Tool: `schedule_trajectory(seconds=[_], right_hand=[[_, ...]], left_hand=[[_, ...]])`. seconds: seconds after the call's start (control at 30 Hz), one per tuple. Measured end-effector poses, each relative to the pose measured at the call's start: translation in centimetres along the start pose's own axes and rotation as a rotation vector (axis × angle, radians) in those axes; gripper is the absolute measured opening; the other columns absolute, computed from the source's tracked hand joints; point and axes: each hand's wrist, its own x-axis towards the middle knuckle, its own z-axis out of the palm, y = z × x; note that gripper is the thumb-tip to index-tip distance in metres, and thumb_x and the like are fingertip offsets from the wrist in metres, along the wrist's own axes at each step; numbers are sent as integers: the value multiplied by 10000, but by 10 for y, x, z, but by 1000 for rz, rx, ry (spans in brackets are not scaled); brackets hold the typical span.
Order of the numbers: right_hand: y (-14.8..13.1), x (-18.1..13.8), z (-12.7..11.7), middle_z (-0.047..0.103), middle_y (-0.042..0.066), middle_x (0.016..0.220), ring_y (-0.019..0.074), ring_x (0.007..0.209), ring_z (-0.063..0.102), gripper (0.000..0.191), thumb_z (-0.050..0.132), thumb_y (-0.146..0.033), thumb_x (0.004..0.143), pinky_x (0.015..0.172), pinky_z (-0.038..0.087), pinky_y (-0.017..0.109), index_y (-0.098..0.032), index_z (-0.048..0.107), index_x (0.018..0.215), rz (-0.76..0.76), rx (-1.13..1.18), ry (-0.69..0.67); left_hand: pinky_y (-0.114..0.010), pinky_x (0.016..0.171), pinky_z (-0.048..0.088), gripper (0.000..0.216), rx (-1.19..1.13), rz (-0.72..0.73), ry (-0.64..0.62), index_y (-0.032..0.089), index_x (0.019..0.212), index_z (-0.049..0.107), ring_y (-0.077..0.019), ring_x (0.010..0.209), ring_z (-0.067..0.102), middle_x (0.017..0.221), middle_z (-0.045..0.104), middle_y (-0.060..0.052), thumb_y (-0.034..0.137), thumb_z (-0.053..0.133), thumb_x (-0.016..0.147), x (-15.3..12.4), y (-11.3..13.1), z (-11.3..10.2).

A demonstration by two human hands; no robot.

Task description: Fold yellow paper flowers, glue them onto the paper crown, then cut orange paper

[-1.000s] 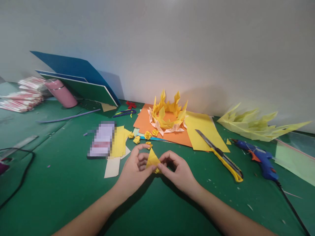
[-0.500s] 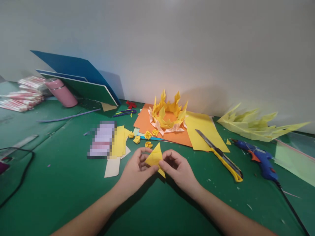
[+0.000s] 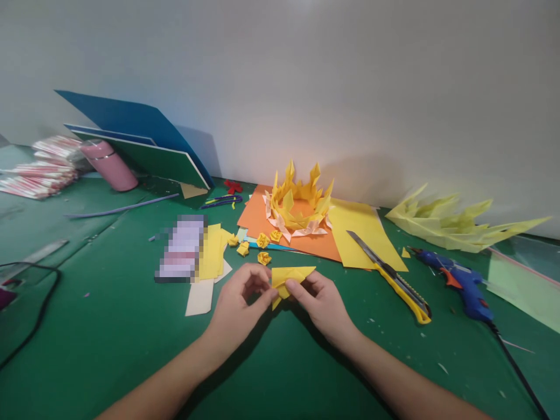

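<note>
A folded piece of yellow paper (image 3: 289, 275) is held between my two hands above the front of the green table. My right hand (image 3: 318, 296) pinches it, the thumb lying on its face and the other fingers behind. At its lower left edge my left hand (image 3: 245, 297) grips it between thumb and fingertips. Just beyond my hands lie several small folded yellow paper flowers (image 3: 263, 240). Farther back, a crown-like ring of folded yellow paper (image 3: 301, 201) with pale pink pieces round its base rests on orange sheets (image 3: 254, 204).
To the right lie a yellow cutter knife (image 3: 394, 286) with its blade out, a blue glue gun (image 3: 470, 280) and a pale yellow paper ring (image 3: 450, 219). A blurred phone (image 3: 182, 248) lies left beside yellow paper slips (image 3: 213, 251). A pink bottle (image 3: 109, 165) leans against boards (image 3: 153, 154).
The folded yellow paper has turned between my hands: its point was upward, and now a straight edge is on top with a point to the right. Both hands stay in nearly the same place.
</note>
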Motion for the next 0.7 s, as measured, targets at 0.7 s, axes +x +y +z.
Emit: schedule_trajectory(seconds=[0.7], right_hand=[[-3,-6,3,643,-2,579,132,522,577,383,730,-538,610,550,506,284,-177,626,684,85,131,2]], left_hand=[[-305,687,509,115,257,25,12,204,600,633,-199,840,619,830,648,-48,217,627,713,2,2,-5]])
